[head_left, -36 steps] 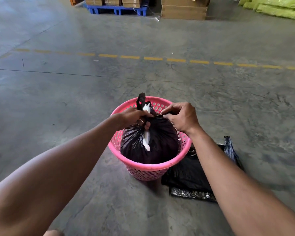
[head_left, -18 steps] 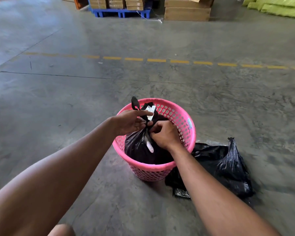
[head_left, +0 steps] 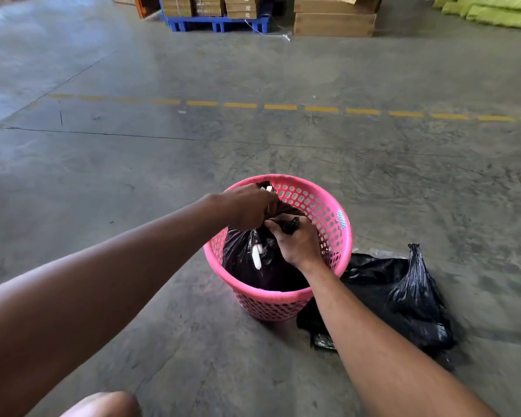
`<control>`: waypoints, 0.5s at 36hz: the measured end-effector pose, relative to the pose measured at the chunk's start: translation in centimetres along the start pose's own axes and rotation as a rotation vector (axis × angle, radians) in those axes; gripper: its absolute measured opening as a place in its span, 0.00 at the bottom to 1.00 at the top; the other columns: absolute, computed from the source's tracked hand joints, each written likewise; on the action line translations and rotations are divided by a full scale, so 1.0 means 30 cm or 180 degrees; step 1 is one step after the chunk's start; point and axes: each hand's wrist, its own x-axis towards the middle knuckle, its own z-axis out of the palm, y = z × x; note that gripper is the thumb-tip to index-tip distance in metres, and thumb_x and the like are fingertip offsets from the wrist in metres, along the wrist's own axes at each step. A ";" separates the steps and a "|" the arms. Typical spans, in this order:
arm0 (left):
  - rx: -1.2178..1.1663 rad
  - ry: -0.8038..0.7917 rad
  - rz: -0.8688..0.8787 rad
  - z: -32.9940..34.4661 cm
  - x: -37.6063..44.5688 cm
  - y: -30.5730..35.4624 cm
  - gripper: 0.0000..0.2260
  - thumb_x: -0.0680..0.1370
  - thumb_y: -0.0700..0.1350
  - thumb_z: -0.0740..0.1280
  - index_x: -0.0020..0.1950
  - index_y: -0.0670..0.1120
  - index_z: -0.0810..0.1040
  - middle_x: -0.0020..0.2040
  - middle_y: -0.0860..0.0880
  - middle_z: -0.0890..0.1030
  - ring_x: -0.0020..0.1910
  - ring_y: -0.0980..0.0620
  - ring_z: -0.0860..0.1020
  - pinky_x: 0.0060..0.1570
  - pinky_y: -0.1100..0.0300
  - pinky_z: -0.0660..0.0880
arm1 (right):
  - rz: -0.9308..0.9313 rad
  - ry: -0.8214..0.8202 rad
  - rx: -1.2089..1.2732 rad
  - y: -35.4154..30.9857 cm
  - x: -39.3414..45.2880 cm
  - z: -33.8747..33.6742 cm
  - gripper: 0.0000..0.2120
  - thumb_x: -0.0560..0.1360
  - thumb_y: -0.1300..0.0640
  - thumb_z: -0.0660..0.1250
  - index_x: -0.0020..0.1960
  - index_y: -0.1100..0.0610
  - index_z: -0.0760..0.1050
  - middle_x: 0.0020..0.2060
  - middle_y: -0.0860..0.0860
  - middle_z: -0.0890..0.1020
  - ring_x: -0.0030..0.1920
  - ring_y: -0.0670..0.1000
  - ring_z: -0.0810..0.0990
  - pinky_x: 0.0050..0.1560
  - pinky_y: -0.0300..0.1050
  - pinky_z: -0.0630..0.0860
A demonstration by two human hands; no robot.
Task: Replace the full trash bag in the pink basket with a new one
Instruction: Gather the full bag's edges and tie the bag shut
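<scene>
A pink perforated basket (head_left: 333,218) stands on the concrete floor just ahead of me. Inside it sits a full black trash bag (head_left: 247,260) with a white strip showing on its side. My left hand (head_left: 248,207) is closed around the gathered top of the bag near the basket's far rim. My right hand (head_left: 297,240) grips a twisted black tail of the same bag just below and to the right. A second black bag (head_left: 403,299) lies crumpled on the floor against the basket's right side, one end bunched into a point.
Bare concrete floor surrounds the basket, with a dashed yellow line (head_left: 280,107) across it farther out. At the back stand cardboard boxes on a blue pallet (head_left: 217,24), more boxes (head_left: 334,22) and green sacks (head_left: 494,12). My knee (head_left: 103,404) shows at the bottom.
My right hand moved in from the basket's right rim to the bag's neck and took hold of a black tail. My left hand closed over the bag's top.
</scene>
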 end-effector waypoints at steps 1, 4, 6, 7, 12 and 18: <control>0.0343 0.0070 0.0097 -0.002 -0.003 0.012 0.13 0.77 0.40 0.62 0.60 0.46 0.78 0.52 0.44 0.83 0.51 0.42 0.81 0.42 0.55 0.72 | -0.0003 0.0012 -0.0046 0.000 0.003 -0.002 0.09 0.73 0.47 0.73 0.45 0.51 0.87 0.41 0.46 0.88 0.45 0.43 0.85 0.51 0.43 0.78; 0.1141 0.0330 0.0219 -0.022 -0.015 0.050 0.15 0.79 0.41 0.62 0.64 0.49 0.78 0.59 0.47 0.82 0.59 0.44 0.81 0.41 0.58 0.68 | 0.0034 -0.0051 -0.0142 -0.004 0.016 -0.010 0.11 0.72 0.46 0.73 0.47 0.51 0.87 0.44 0.46 0.88 0.48 0.44 0.85 0.53 0.44 0.79; 0.1224 0.0513 0.0189 -0.026 -0.011 0.050 0.15 0.80 0.41 0.62 0.65 0.52 0.78 0.62 0.48 0.80 0.63 0.44 0.79 0.42 0.56 0.70 | 0.0070 -0.0138 -0.0140 -0.008 0.026 -0.017 0.11 0.71 0.46 0.72 0.48 0.51 0.87 0.44 0.45 0.88 0.48 0.43 0.85 0.54 0.44 0.79; 0.1190 0.0604 0.0222 -0.024 -0.009 0.045 0.14 0.80 0.42 0.62 0.63 0.53 0.78 0.61 0.49 0.81 0.64 0.45 0.78 0.46 0.55 0.72 | 0.0095 -0.0166 -0.0137 -0.013 0.030 -0.021 0.10 0.71 0.46 0.73 0.48 0.50 0.87 0.43 0.45 0.88 0.48 0.44 0.85 0.53 0.44 0.79; 0.1310 0.1026 0.0194 0.008 -0.001 0.021 0.07 0.78 0.50 0.65 0.52 0.56 0.82 0.45 0.54 0.84 0.47 0.49 0.82 0.63 0.53 0.68 | 0.0100 -0.0162 -0.0182 -0.043 0.048 -0.023 0.08 0.72 0.50 0.74 0.49 0.52 0.87 0.44 0.47 0.89 0.47 0.45 0.85 0.53 0.43 0.79; 0.0766 0.0970 -0.0146 0.027 0.047 -0.044 0.07 0.72 0.57 0.70 0.47 0.58 0.84 0.38 0.57 0.81 0.52 0.51 0.79 0.57 0.51 0.66 | 0.0083 -0.0101 -0.0306 -0.042 0.063 -0.055 0.07 0.73 0.53 0.74 0.49 0.53 0.87 0.45 0.49 0.88 0.46 0.45 0.83 0.52 0.41 0.77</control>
